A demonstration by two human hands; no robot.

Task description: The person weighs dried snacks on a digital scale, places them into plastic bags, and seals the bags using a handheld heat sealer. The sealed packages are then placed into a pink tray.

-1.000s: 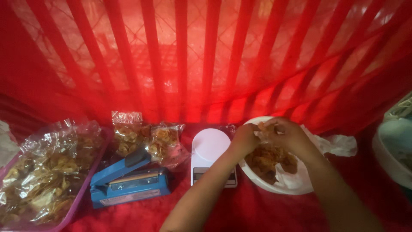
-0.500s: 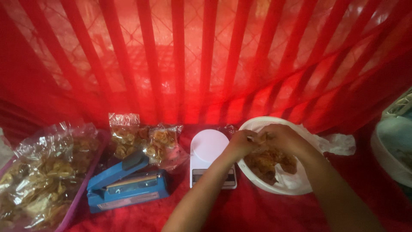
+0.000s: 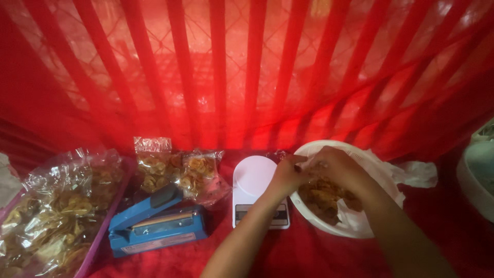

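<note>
Head view: both hands, left hand [image 3: 286, 175] and right hand [image 3: 337, 167], are working over the white basket [image 3: 329, 229] of chips [image 3: 321, 198], fingers seemingly pinching something small; chips could be spilling onto the scale [image 3: 254, 180].

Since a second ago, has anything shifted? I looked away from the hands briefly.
Little changed. Both hands, left hand and right hand, stay together over the round white plastic basket of fried chips. The white kitchen scale, blue heat sealer and clear chip bags stayed put.
</note>
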